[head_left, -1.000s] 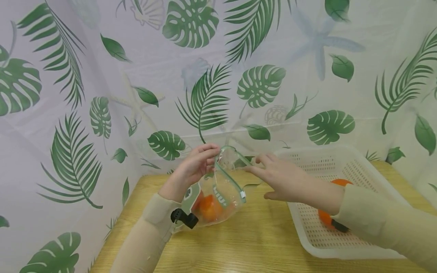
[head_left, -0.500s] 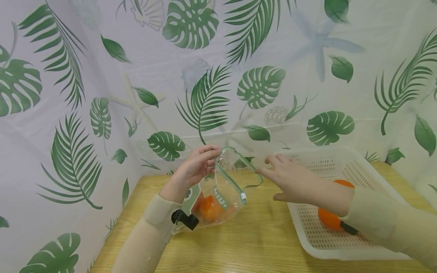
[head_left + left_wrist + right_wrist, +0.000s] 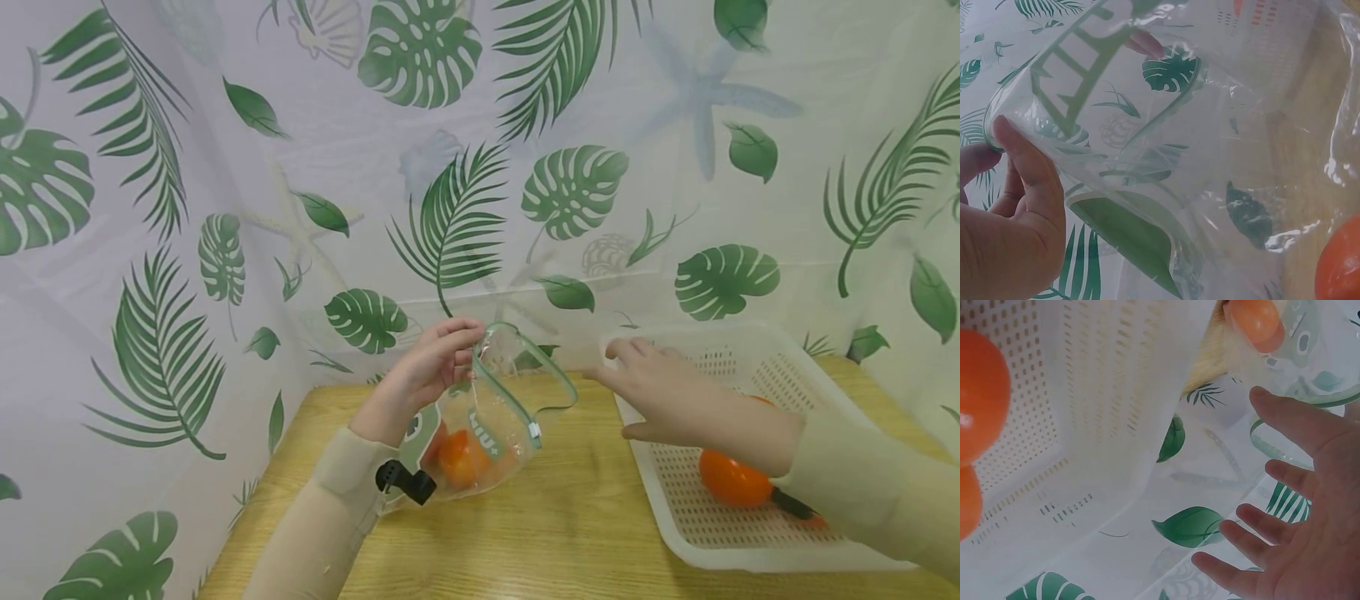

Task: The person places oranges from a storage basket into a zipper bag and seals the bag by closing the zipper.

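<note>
My left hand [image 3: 431,367] pinches the green-edged rim of a clear zip bag [image 3: 502,417] between thumb and fingers, in the head and left wrist views. The bag's mouth gapes toward the right, its white slider [image 3: 534,430] at the near corner. Inside, low down, lie orange, round fruits [image 3: 459,458], one partly behind the printed label. My right hand [image 3: 667,396], fingers spread and holding nothing, hangs over the left side of a white plastic basket [image 3: 675,533]. Beneath that forearm sits a glossy orange fruit [image 3: 731,479], also large in the right wrist view.
A wooden table [image 3: 555,533] carries the bag and the basket. Close behind rises a white curtain [image 3: 637,208] printed with green leaves. A second orange fruit [image 3: 967,503] shows in the basket in the right wrist view.
My right hand has let go of the bag's rim and moved right, over the basket. The bag's mouth has widened on that side. My left hand stays in place.
</note>
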`<state>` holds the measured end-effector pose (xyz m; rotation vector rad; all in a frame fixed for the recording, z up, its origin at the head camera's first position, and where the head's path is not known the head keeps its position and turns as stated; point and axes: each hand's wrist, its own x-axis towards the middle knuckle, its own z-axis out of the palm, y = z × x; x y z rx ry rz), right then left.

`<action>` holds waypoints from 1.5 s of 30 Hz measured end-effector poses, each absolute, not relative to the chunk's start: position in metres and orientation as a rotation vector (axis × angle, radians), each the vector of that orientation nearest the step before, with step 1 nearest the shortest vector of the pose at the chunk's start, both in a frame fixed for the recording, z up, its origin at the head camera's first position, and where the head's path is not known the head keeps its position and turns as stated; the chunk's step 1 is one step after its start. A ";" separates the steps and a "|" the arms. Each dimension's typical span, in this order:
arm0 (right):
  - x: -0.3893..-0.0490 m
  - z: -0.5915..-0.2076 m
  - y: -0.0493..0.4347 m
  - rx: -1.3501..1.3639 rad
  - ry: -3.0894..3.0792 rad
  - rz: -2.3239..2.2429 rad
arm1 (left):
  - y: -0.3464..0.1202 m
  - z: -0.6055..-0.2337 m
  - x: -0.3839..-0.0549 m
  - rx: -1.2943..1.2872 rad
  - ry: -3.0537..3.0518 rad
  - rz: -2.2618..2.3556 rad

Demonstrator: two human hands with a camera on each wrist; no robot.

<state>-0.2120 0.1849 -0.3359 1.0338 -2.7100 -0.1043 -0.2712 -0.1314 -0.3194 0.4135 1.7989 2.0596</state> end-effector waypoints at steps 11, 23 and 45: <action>-0.212 -0.340 0.202 0.967 -2.790 -0.063 | -0.130 -0.320 -0.271 0.406 1.789 2.054; -0.213 -0.347 0.214 0.955 -2.784 -0.065 | -0.132 -0.320 -0.269 0.402 1.777 2.059; -0.212 -0.358 0.236 0.892 -2.848 -0.021 | -0.132 -0.320 -0.269 0.369 1.755 2.080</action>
